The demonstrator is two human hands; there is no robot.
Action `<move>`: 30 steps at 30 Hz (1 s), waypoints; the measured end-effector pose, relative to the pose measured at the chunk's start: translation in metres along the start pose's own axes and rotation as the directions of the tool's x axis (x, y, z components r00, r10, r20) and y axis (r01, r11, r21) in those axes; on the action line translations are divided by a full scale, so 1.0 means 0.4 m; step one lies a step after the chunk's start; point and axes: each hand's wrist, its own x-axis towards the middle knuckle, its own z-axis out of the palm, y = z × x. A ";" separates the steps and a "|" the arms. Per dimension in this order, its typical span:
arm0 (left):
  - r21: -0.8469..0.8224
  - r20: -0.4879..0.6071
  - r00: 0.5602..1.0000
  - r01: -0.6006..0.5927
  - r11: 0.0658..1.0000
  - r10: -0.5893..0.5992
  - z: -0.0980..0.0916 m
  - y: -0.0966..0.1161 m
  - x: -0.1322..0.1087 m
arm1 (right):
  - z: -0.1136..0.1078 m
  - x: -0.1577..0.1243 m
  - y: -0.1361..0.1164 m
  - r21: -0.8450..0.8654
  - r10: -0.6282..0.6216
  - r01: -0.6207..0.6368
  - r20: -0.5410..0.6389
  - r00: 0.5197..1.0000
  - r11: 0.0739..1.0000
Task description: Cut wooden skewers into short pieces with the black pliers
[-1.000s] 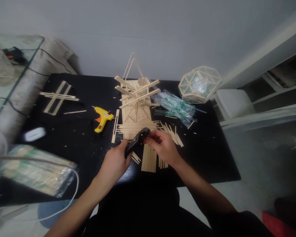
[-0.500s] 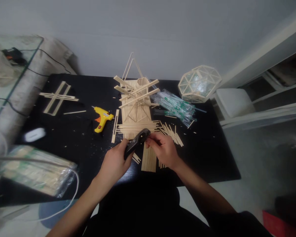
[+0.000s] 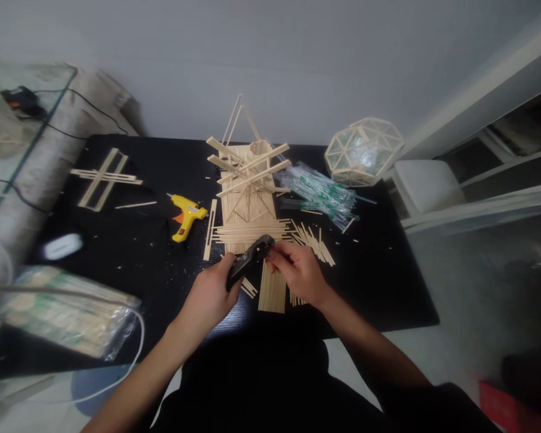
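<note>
My left hand (image 3: pixel 211 288) is wrapped round a pair of black pliers (image 3: pixel 251 262), whose head points up and to the right. Right at that head, my right hand (image 3: pixel 300 270) has its fingers pinched together; whatever lies between them is too small or hidden to make out. Under both hands is a flat strip of joined wooden sticks (image 3: pixel 272 291). Just beyond lies a row of loose sticks (image 3: pixel 252 231) across a wooden stick structure (image 3: pixel 247 207) with crossed beams. Short cut sticks (image 3: pixel 314 242) lie scattered to the right of my right hand.
A yellow glue gun (image 3: pixel 188 218) and a crossed stick frame (image 3: pixel 106 178) lie on the left of the black table (image 3: pixel 369 288). Plastic wrappers (image 3: pixel 320 195) and a faceted stick ball (image 3: pixel 364 151) are at the right. A bagged stick bundle (image 3: pixel 72 310) sits front left, beneath a white cable (image 3: pixel 142 337).
Both hands and the pliers hold almost the same pose. The whole view has shifted very slightly; nothing on the table has visibly moved.
</note>
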 end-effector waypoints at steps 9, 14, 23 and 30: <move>0.121 0.024 0.999 0.038 0.992 -0.041 0.003 0.001 0.000 | 0.012 -0.007 0.025 -0.011 0.006 -0.006 -0.051 0.999 1.000; 0.165 0.026 0.999 0.020 0.986 -0.024 0.008 -0.003 0.000 | 0.009 -0.009 0.031 -0.011 0.011 -0.012 -0.052 0.999 1.000; 0.164 0.044 0.998 0.032 0.986 -0.040 0.012 -0.001 0.000 | 0.012 -0.012 0.034 0.000 0.015 -0.015 -0.063 0.998 1.000; 0.158 0.059 0.997 0.046 0.986 -0.056 0.014 -0.003 0.000 | 0.011 -0.014 0.039 -0.011 0.026 -0.027 -0.059 0.998 1.000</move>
